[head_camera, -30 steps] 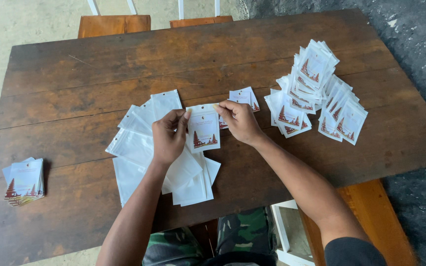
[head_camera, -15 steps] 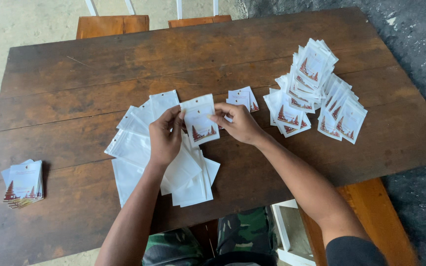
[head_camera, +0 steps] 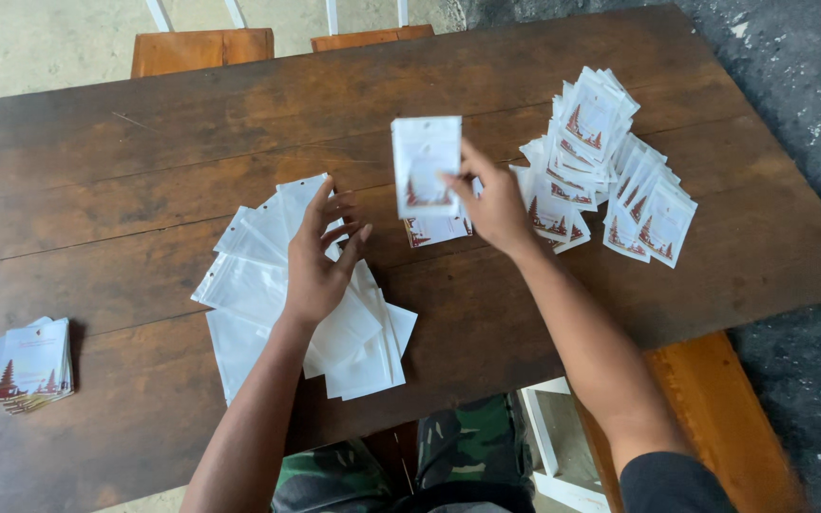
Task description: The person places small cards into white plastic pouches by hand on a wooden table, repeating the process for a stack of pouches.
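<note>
Dark wooden table (head_camera: 144, 142), concrete floor (head_camera: 40, 38).

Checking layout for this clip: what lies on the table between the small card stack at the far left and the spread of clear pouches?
Nothing: the head view shows only bare dark wood of the table between the card stack and the clear pouches.

Dark wooden table (head_camera: 144, 123), two chairs (head_camera: 201, 49)

Tabletop (head_camera: 144, 142): dark brown wooden planks, worn, with visible seams. Two wooden chairs (head_camera: 201, 47) with white frames at the far edge. Orange-brown wooden bench (head_camera: 715, 408) at the near right. Floor (head_camera: 791, 57): rough grey concrete on the right, paler on the left. Even daylight.
</note>
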